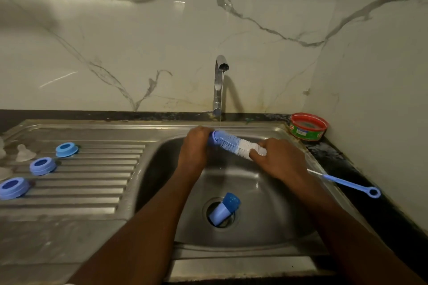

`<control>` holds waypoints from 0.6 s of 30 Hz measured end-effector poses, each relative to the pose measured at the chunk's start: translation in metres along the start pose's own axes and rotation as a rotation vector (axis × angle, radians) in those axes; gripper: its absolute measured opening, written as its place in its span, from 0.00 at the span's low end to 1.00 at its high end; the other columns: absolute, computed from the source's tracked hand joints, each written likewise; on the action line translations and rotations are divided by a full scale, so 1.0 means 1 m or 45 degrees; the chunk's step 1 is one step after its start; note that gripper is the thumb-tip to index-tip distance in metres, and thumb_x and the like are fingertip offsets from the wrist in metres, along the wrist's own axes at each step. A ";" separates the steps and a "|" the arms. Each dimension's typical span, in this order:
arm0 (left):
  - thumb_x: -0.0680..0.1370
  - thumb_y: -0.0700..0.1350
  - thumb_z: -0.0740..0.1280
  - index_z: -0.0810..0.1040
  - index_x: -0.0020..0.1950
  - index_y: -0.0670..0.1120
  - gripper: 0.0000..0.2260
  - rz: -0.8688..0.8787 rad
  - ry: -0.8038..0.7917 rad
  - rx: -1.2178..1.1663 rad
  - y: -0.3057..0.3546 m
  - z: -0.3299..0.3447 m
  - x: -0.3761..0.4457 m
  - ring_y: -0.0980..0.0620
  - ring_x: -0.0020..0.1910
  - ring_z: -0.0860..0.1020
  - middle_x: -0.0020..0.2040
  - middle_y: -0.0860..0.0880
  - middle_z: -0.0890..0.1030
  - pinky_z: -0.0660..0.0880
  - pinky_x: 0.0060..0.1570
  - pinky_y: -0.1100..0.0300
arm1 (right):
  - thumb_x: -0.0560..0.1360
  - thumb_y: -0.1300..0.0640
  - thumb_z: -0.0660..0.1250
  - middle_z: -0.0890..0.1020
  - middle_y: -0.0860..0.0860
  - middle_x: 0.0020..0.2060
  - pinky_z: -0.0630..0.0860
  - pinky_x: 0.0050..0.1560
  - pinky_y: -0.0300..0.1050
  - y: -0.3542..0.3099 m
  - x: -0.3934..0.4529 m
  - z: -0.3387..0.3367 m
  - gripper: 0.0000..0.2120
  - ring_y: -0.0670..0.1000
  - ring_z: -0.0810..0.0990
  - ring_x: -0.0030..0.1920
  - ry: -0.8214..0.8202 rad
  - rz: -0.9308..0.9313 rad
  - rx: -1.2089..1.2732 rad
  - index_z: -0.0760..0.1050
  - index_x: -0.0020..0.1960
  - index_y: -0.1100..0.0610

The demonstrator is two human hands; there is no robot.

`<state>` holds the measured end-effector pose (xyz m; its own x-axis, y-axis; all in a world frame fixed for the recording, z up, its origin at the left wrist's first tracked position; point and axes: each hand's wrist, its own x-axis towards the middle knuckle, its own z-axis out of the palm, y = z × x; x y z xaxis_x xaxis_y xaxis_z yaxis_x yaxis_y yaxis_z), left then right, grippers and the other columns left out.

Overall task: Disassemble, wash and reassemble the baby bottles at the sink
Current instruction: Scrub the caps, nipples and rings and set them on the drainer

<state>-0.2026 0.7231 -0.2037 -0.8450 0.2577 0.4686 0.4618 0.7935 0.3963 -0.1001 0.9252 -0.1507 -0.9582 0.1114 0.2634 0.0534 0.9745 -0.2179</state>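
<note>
Under the tap [221, 69], where a thin stream of water falls, both hands work a bottle brush [234, 143] over the sink [266, 215]. The left hand [195, 146] has its fingers curled round the brush's blue end, just left of the stream; the right hand [278, 162] pinches the white bristle end to the right of it, fingers pressed close together on the bristles. The brush's handle [352, 184] runs out past the right wrist, well to the right of the tap, over the dark counter.

Below the tap, at the drain, lies a blue cap [224, 209] on its side — not yet lifted out. Far to the left of the tap, on the ribbed draining board [92, 180], three blue screw rings [67, 149] sit in a diagonal row, well apart from one another, with what look like clear teats [24, 152] beside them at the board's left edge. To the right of the tap stands a red tub of dish soap [308, 126].

As I judge it, disassembly is done — rings and teats lie separated. Washing seems to be underway, with the brush itself being rinsed or cleaned. No bottle bodies show anywhere, so how many are washed cannot be told. The cap at the drain is left to retrieve, and reassembly has not begun.
</note>
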 end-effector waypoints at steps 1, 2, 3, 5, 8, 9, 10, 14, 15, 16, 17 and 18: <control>0.78 0.40 0.71 0.79 0.63 0.48 0.14 0.034 0.005 -0.009 -0.001 0.001 -0.005 0.49 0.57 0.79 0.58 0.49 0.80 0.77 0.58 0.53 | 0.77 0.36 0.62 0.83 0.49 0.46 0.78 0.47 0.48 0.000 0.000 0.001 0.20 0.50 0.80 0.45 0.003 -0.017 -0.044 0.81 0.59 0.47; 0.79 0.39 0.69 0.79 0.63 0.49 0.14 0.137 0.000 0.031 0.000 0.004 -0.009 0.49 0.58 0.78 0.59 0.49 0.80 0.77 0.57 0.54 | 0.78 0.36 0.62 0.83 0.49 0.47 0.77 0.47 0.47 0.000 0.000 0.001 0.20 0.50 0.79 0.45 -0.008 -0.029 -0.095 0.80 0.59 0.48; 0.80 0.39 0.67 0.79 0.64 0.50 0.14 0.186 -0.040 0.023 0.001 0.003 -0.014 0.49 0.59 0.77 0.60 0.50 0.79 0.75 0.56 0.56 | 0.78 0.37 0.62 0.83 0.50 0.48 0.76 0.48 0.47 0.000 -0.001 0.002 0.19 0.50 0.79 0.47 -0.024 -0.027 -0.106 0.80 0.59 0.48; 0.79 0.41 0.68 0.78 0.66 0.49 0.15 0.109 0.008 -0.063 0.010 -0.003 -0.013 0.50 0.61 0.76 0.62 0.50 0.79 0.73 0.60 0.58 | 0.79 0.38 0.62 0.83 0.51 0.48 0.77 0.49 0.48 0.000 -0.002 0.001 0.19 0.51 0.80 0.47 -0.047 0.002 -0.027 0.80 0.60 0.49; 0.78 0.45 0.72 0.76 0.69 0.49 0.19 -0.027 0.027 -0.094 0.006 -0.004 -0.007 0.48 0.62 0.76 0.64 0.48 0.77 0.74 0.64 0.51 | 0.79 0.38 0.62 0.83 0.51 0.48 0.78 0.49 0.48 -0.001 -0.001 0.000 0.18 0.51 0.80 0.47 -0.010 -0.017 -0.014 0.80 0.59 0.48; 0.79 0.43 0.70 0.76 0.69 0.49 0.18 0.023 -0.086 -0.066 0.010 -0.005 -0.010 0.48 0.62 0.77 0.64 0.49 0.77 0.75 0.63 0.52 | 0.79 0.38 0.62 0.83 0.51 0.50 0.77 0.50 0.48 -0.001 -0.001 0.001 0.19 0.51 0.80 0.48 -0.017 -0.037 -0.065 0.80 0.60 0.49; 0.80 0.41 0.68 0.76 0.68 0.50 0.16 0.106 -0.138 -0.057 0.011 -0.001 -0.012 0.49 0.61 0.77 0.63 0.50 0.76 0.75 0.60 0.55 | 0.79 0.38 0.62 0.83 0.51 0.51 0.77 0.51 0.49 -0.001 -0.002 0.001 0.19 0.51 0.80 0.50 -0.024 -0.036 -0.101 0.79 0.61 0.49; 0.80 0.44 0.69 0.76 0.69 0.47 0.17 0.045 0.041 -0.097 0.007 -0.004 -0.009 0.57 0.59 0.77 0.64 0.47 0.77 0.74 0.60 0.62 | 0.78 0.35 0.62 0.83 0.49 0.47 0.74 0.44 0.47 0.006 0.001 -0.004 0.21 0.50 0.79 0.45 0.005 0.016 -0.039 0.80 0.60 0.47; 0.79 0.44 0.70 0.76 0.69 0.47 0.19 0.042 0.038 -0.053 0.008 -0.005 -0.007 0.52 0.61 0.77 0.65 0.46 0.77 0.74 0.63 0.56 | 0.78 0.35 0.62 0.83 0.49 0.47 0.72 0.43 0.46 0.007 0.002 -0.005 0.21 0.50 0.78 0.45 0.014 0.010 -0.044 0.80 0.60 0.47; 0.79 0.43 0.69 0.75 0.70 0.47 0.18 0.052 -0.042 -0.048 0.008 -0.005 -0.009 0.48 0.62 0.76 0.65 0.46 0.76 0.74 0.64 0.53 | 0.78 0.35 0.62 0.83 0.49 0.48 0.71 0.43 0.46 0.007 0.001 -0.005 0.21 0.50 0.78 0.45 -0.001 -0.007 -0.084 0.80 0.61 0.47; 0.80 0.41 0.68 0.75 0.69 0.48 0.17 0.122 -0.129 -0.018 0.010 -0.004 -0.011 0.47 0.62 0.76 0.65 0.47 0.76 0.74 0.62 0.52 | 0.78 0.35 0.62 0.83 0.50 0.50 0.72 0.45 0.46 0.006 0.000 -0.004 0.21 0.50 0.78 0.47 -0.018 -0.021 -0.120 0.79 0.61 0.48; 0.81 0.39 0.66 0.75 0.68 0.49 0.16 0.187 -0.163 0.037 0.010 -0.002 -0.012 0.47 0.61 0.76 0.64 0.48 0.76 0.75 0.59 0.52 | 0.78 0.35 0.62 0.83 0.50 0.50 0.74 0.48 0.46 0.005 -0.001 -0.002 0.21 0.50 0.79 0.48 -0.036 -0.024 -0.134 0.79 0.61 0.49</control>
<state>-0.1876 0.7272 -0.2035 -0.7974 0.4383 0.4148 0.5760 0.7576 0.3070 -0.0980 0.9304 -0.1502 -0.9668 0.0891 0.2394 0.0633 0.9916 -0.1132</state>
